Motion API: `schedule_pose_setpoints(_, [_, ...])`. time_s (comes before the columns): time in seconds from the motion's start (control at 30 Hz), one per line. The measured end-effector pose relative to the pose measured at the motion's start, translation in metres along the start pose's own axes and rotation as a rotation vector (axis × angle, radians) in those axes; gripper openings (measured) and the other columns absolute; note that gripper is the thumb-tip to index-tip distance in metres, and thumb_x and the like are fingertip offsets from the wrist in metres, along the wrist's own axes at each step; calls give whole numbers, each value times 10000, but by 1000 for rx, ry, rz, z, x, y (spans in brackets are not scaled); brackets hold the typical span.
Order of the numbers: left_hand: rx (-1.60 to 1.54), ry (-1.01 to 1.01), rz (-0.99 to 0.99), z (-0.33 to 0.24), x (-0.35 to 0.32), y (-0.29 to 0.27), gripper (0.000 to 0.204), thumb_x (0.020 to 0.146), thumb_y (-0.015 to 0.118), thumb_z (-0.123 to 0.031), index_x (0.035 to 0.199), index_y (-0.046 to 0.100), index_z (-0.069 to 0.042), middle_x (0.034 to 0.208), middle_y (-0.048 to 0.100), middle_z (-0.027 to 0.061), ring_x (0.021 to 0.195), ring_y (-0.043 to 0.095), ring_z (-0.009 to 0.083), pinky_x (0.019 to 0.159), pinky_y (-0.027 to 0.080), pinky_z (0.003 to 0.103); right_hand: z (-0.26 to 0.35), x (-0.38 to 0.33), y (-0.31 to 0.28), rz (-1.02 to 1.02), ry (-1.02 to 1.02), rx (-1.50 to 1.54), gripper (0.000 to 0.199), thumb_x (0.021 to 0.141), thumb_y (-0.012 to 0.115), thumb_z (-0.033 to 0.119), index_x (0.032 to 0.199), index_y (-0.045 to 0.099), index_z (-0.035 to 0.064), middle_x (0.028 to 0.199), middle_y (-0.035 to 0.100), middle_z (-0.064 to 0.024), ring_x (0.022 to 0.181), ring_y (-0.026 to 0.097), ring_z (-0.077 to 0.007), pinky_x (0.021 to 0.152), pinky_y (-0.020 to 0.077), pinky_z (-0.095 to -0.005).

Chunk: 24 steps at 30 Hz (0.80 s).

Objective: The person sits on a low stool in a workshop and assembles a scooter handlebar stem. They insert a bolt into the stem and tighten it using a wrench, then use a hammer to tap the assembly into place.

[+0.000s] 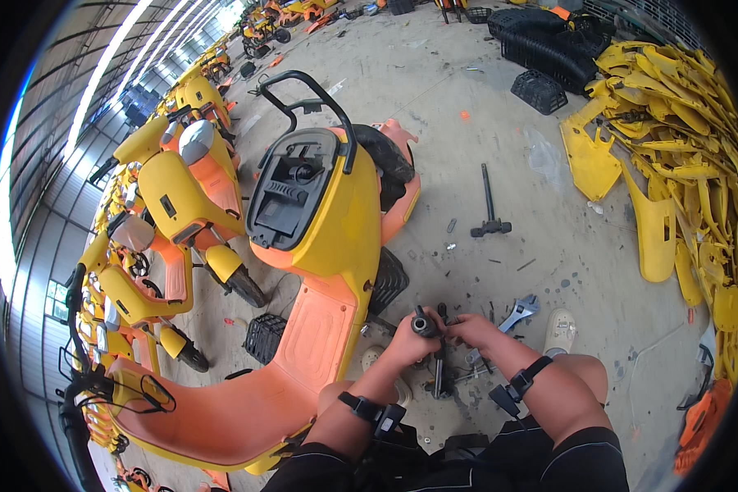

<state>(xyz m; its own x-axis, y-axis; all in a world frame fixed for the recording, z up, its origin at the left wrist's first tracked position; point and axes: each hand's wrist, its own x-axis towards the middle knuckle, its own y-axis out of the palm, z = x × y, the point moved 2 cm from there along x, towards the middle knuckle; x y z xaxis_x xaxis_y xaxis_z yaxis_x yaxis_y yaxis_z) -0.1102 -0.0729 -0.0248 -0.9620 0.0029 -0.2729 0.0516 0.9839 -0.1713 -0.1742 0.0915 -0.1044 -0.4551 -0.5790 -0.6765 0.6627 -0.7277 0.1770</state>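
My left hand (412,343) is closed around a dark tool with a round, hollow end (423,323), held low over the floor in front of my knees. Just right of it, my right hand (472,330) has its fingers pinched together beside a thin dark upright piece; what they grip is too small to make out. Below both hands a metal shaft (439,373) stands among dark metal parts between my feet. An adjustable wrench (520,311) lies on the floor past my right hand.
A yellow and orange scooter (324,316) stands close on my left, with more scooters (168,197) beyond it. Ahead lies a dark T-shaped hammer (489,205). Yellow body panels (672,156) are heaped at right, near black plastic crates (539,92). An orange piece (703,422) lies at lower right.
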Motion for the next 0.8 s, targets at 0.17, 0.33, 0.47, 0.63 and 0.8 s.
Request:
schedule_pose_setpoints(0.17, [-119, 18, -136, 10, -29, 21, 298, 597, 686, 52, 866, 608, -49, 880, 652, 47, 826, 621, 166, 741, 510, 304, -12, -31, 19, -78, 12, 127, 187, 862, 707, 201, 952, 685, 39, 823, 665, -41, 708, 601, -125, 632, 468, -269])
schedule_pose_setpoints(0.33, [-120, -39, -208, 17, -53, 48, 318, 576, 693, 53, 867, 615, -48, 842, 637, 37, 781, 606, 155, 697, 501, 300, -35, -55, 27, -98, -31, 177, 247, 899, 688, 338, 951, 677, 96, 844, 681, 9, 722, 593, -99, 606, 400, -269])
schedule_pose_setpoints(0.47, [-92, -45, -223, 33, -67, 61, 315, 577, 693, 60, 862, 621, -52, 828, 632, 35, 783, 606, 157, 698, 501, 305, -57, -63, 31, -134, -79, 224, 237, 933, 634, 268, 972, 677, 39, 857, 685, -30, 738, 611, -120, 655, 455, -277])
schedule_pose_setpoints(0.63, [-89, -113, -280, 43, -80, 72, 308, 589, 689, 87, 858, 617, -44, 822, 628, 40, 795, 616, 171, 705, 507, 318, -77, -63, 36, -203, -174, 299, 238, 958, 603, 246, 975, 676, 20, 833, 677, -59, 727, 606, -143, 674, 470, -290])
schedule_pose_setpoints(0.8, [-256, -145, -431, 51, -83, 76, 301, 590, 679, 74, 870, 647, -31, 727, 623, 41, 641, 599, 163, 530, 471, 323, -72, -76, 30, -273, -223, 219, 282, 946, 601, 286, 910, 650, 11, 793, 673, -75, 692, 625, -164, 639, 489, -310])
